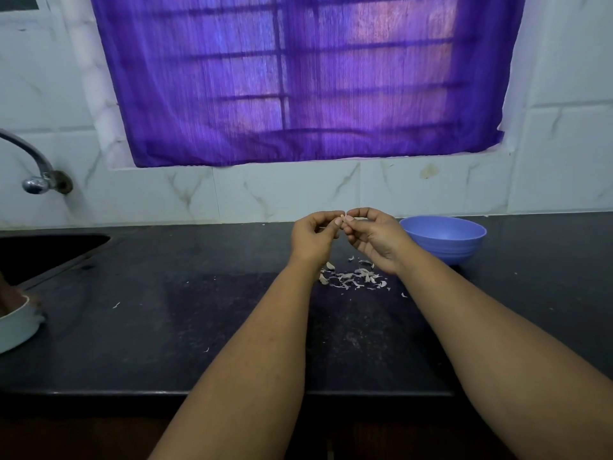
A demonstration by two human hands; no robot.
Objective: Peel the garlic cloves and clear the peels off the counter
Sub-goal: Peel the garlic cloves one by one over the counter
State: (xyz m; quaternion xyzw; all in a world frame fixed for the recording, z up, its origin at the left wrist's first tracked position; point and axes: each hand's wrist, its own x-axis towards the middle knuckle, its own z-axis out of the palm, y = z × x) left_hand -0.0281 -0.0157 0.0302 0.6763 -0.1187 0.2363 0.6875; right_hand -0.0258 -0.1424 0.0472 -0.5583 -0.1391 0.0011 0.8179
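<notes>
Both hands are raised above the dark counter (166, 327), fingertips meeting. My left hand (313, 237) and my right hand (374, 239) pinch a small pale garlic clove (344, 216) between thumbs and forefingers; most of the clove is hidden by the fingers. Below the hands lies a scatter of whitish garlic peels (353, 278) on the counter. A few stray peel flakes (116, 305) lie farther left and toward the front edge.
A blue bowl (444, 239) stands on the counter just right of my right hand. A sink (39, 250) with a metal tap (36, 174) is at the left. A pale dish (15, 327) sits at the left edge. Tiled wall and purple curtain behind.
</notes>
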